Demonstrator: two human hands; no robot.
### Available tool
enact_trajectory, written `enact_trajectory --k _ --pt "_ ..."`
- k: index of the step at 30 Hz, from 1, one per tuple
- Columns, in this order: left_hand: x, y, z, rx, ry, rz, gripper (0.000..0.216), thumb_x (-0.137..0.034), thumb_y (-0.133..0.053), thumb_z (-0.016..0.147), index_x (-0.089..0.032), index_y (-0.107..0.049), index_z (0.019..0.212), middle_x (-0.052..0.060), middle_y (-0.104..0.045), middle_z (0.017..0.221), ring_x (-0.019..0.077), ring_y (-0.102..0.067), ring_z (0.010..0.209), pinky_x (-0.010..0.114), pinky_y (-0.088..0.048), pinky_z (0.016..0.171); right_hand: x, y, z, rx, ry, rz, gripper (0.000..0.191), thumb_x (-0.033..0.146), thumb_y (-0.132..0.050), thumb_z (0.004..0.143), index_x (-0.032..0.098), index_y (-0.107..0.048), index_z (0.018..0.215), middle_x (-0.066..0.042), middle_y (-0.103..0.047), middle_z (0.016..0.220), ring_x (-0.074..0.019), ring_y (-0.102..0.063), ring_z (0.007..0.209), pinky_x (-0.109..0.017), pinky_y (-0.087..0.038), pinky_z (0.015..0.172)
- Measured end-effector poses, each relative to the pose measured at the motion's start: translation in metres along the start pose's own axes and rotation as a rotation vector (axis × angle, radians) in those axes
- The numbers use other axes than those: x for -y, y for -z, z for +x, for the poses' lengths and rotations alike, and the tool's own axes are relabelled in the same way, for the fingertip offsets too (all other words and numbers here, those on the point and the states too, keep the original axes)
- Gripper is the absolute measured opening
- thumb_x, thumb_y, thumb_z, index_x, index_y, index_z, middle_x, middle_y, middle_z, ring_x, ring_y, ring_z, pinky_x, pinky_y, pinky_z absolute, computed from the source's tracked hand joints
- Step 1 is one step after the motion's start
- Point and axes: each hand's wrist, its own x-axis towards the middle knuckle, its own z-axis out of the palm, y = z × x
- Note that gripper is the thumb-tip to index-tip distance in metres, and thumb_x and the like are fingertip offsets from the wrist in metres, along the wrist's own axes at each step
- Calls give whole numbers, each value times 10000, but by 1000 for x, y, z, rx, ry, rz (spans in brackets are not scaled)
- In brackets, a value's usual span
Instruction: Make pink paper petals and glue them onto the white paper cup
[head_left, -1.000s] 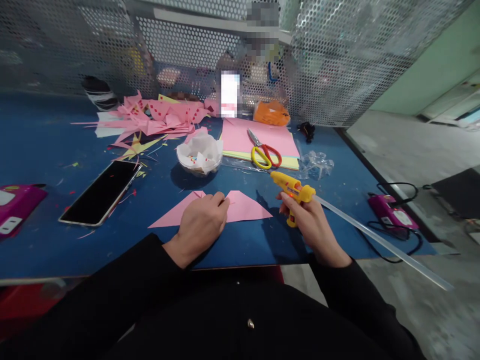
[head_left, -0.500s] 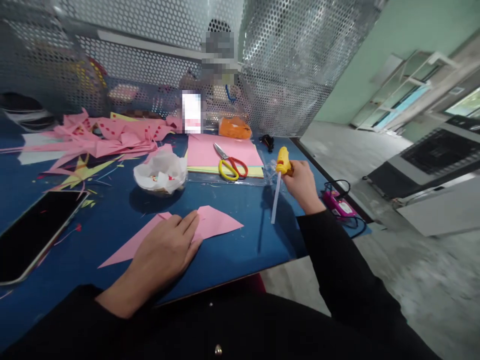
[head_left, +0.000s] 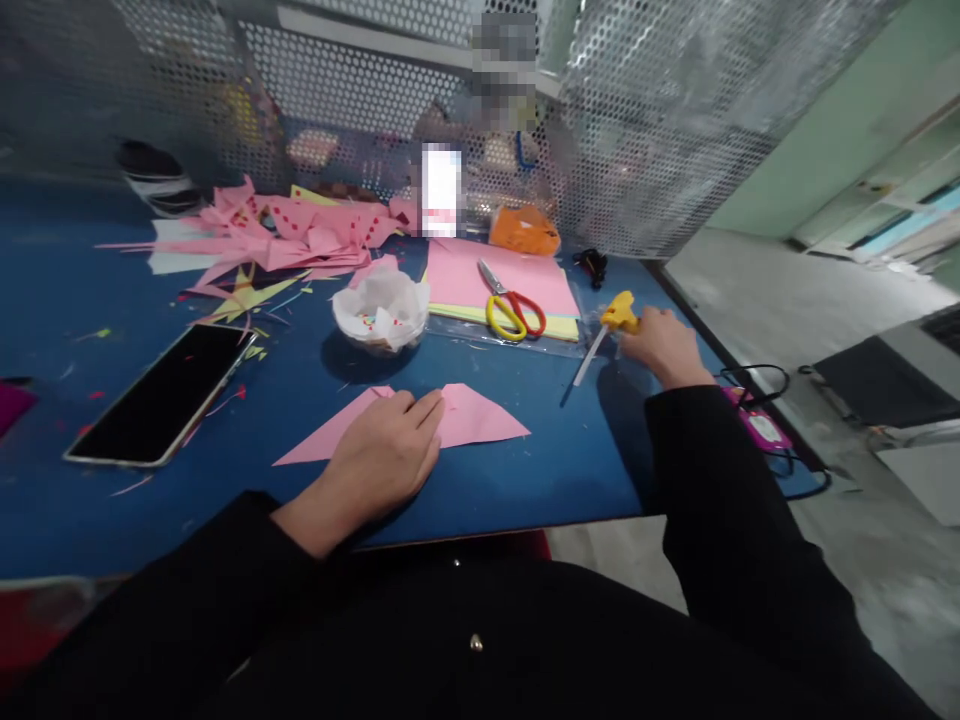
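My left hand (head_left: 391, 452) lies with its fingers flat over the middle of a folded pink sheet of paper (head_left: 480, 418), pressing it to the blue table. The paper's pointed ends stick out on both sides, and its centre is hidden under the hand. Over on the right, my right hand (head_left: 664, 345) is closed around the handle of a yellow hot glue gun (head_left: 619, 313). A whitish glue stick (head_left: 591, 358) juts from the gun's back, slanting toward me. The gun is low near the tabletop; whether it touches I cannot tell.
Scissors (head_left: 512, 308) lie on stacked coloured paper (head_left: 465, 262). A paper-lined bowl (head_left: 381, 310) stands left of them, and a phone (head_left: 165, 395) lies farther left. Pink scraps (head_left: 300, 235) are heaped behind. A pink power strip (head_left: 763, 425) with black cables sits at the right edge.
My right hand has lowered the glue gun toward the table, and the glue stick tilts more. My left hand stays on the pink paper. The view has swung to the left.
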Motion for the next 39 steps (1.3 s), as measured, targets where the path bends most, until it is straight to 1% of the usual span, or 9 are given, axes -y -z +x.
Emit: enact_trajectory --k 2,4,7,9,11,16,25,32,39 --pt "-1 1 0 37 10 -9 418 -219 -390 1004 -29 -618 1298 175 -675 1285 262 -583 814 430 -491 751 13 9 -22 -119 65 73 431 67 -509 879 131 -578 1300 -286 -589 1314 -456 -535 1270 -701 -352 1033" --pt "-1 1 1 62 3 -8 419 -218 -388 1001 -30 -617 1297 181 -671 1289 265 -589 832 431 -486 770 37 12 -56 -188 226 163 551 91 -448 877 128 -453 1427 -265 -564 1386 -410 -512 1315 -659 -330 1090" --pt "0 -1 2 63 -9 -7 401 -216 -388 998 -42 -645 1252 190 -672 1281 269 -599 853 435 -481 787 81 2 -114 -77 625 285 536 120 -464 853 207 -501 1381 -92 -636 1387 -237 -572 1295 -452 -428 1120" --pt "0 -3 1 50 -22 -20 388 -208 -381 999 -45 -675 1193 205 -675 1265 278 -610 885 441 -480 796 106 -10 -144 53 1006 381 526 111 -434 873 130 -497 1395 -147 -625 1405 -260 -529 1358 -524 -368 1170" --pt "0 -4 0 46 -45 -31 390 -197 -369 1002 -37 -694 1147 225 -677 1253 291 -616 910 451 -479 793 120 -21 -160 92 1109 360 536 102 -422 882 81 -485 1415 -182 -632 1389 -270 -515 1379 -538 -348 1185" --pt "0 -5 -2 34 -38 -29 420 -172 -361 996 13 -626 1265 238 -659 1284 300 -613 937 461 -473 814 120 -30 -162 86 1117 248 516 114 -424 902 39 -506 1405 -208 -617 1402 -296 -507 1388 -540 -350 1192" --pt "0 -3 -1 63 -47 -20 412 -172 -347 1001 -11 -648 1232 223 -660 1277 299 -598 915 453 -465 786 117 -34 -164 84 1124 241 499 134 -416 897 22 -527 1370 -225 -654 1338 -309 -526 1365 -566 -340 1193" --pt "-1 -3 -1 44 -13 -44 407 -184 -383 991 1 -640 1246 230 -654 1305 288 -601 885 452 -476 794 106 -32 -157 -7 886 510 466 110 -400 893 185 -577 1318 -94 -714 1276 -236 -599 1287 -533 -395 1149" --pt "-1 -5 -3 29 -30 -5 435 -182 -366 992 16 -618 1286 218 -653 1324 305 -601 901 463 -481 808 117 -34 -165 51 1082 259 456 146 -427 915 33 -562 1335 -204 -680 1305 -299 -530 1358 -526 -358 1184"
